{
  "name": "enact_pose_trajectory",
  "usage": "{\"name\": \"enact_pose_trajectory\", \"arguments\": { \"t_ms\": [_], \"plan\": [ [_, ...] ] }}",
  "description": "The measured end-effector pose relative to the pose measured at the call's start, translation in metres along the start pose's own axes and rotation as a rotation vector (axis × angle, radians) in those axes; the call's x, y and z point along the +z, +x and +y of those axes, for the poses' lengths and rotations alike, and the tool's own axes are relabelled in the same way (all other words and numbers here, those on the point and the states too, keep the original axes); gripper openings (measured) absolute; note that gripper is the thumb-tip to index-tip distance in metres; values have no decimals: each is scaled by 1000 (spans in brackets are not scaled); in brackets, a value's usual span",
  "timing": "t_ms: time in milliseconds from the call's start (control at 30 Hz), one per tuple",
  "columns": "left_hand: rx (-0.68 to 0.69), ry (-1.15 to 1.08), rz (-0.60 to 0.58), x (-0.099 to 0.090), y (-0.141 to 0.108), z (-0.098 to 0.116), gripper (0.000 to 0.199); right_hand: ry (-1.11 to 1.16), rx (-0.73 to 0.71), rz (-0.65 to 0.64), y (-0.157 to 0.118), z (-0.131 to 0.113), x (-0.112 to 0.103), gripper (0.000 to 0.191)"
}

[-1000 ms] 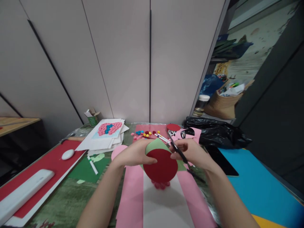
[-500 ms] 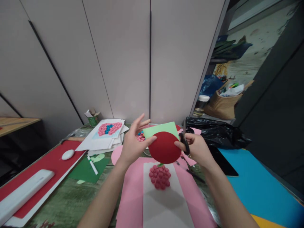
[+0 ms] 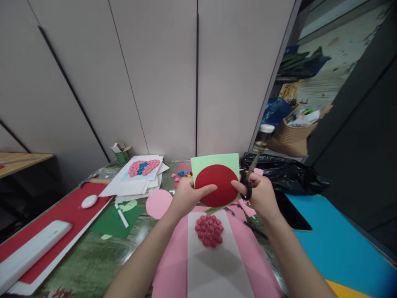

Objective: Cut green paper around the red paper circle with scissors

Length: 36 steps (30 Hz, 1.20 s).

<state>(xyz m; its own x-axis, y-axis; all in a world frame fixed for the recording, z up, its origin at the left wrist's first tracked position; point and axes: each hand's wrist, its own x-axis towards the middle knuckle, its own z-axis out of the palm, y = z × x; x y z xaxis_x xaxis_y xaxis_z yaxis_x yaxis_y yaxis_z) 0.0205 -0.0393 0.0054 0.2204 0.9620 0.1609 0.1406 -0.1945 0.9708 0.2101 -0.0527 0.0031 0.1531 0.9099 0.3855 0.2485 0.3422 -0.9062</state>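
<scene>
A dark red paper circle (image 3: 216,186) lies against a light green sheet (image 3: 214,159), both raised above the table. My left hand (image 3: 192,195) grips them at the left, its thumb on the red circle. At the right edge, my right hand (image 3: 256,192) pinches the papers and also holds black-handled scissors (image 3: 247,184), blades pointing up. Below, a white strip (image 3: 217,269) on pink paper (image 3: 172,265) bears a cluster of pink-red balls (image 3: 209,230) with a green leaf shape above it.
Left are a pink circle (image 3: 159,203), a marker (image 3: 121,216) on dark green paper (image 3: 108,221), a stack of sheets (image 3: 124,189) and red board (image 3: 40,231). Right are a black tablet (image 3: 291,213), blue sheet (image 3: 335,244) and black plastic bag (image 3: 288,174).
My left hand has moved right and down from an open pose to grip the papers. The green sheet now sits squarely behind the red circle. The scissors have tilted right.
</scene>
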Motion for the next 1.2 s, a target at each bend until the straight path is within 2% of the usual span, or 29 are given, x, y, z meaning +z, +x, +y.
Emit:
{"name": "enact_pose_trajectory", "arguments": {
  "t_ms": [167,433,500,567,633,700,767,867,933,1033,1200],
  "plan": [
    [-18,-55,33,1,-1,-1,33,28,7,-16,-1,1,2,27],
    [-24,-186,-72,-4,1,1,28,178,96,-107,-2,1,3,22],
    [-36,-183,-44,-6,2,1,28,153,93,-61,-1,0,2,21],
    [-24,-178,22,-9,5,0,28,99,47,52,-1,-2,0,19],
    [30,-202,100,-14,8,-2,26,51,-17,188,-1,-6,-4,18],
    [83,-249,170,-19,10,-4,26,16,-76,252,-4,-11,-9,18],
    [115,-299,228,-23,13,-6,26,-7,-88,141,-8,-17,-13,19],
    [146,-361,282,-27,14,-8,26,-57,-1,-220,-15,-26,-14,19],
    [161,-384,298,-27,15,-8,25,-99,27,-392,-18,-30,-12,19],
    [177,-400,310,-27,15,-6,25,-165,27,-514,-20,-32,-9,21],
    [172,-423,315,-26,14,-4,26,-237,71,-577,-19,-28,-8,26]
  ]
}}
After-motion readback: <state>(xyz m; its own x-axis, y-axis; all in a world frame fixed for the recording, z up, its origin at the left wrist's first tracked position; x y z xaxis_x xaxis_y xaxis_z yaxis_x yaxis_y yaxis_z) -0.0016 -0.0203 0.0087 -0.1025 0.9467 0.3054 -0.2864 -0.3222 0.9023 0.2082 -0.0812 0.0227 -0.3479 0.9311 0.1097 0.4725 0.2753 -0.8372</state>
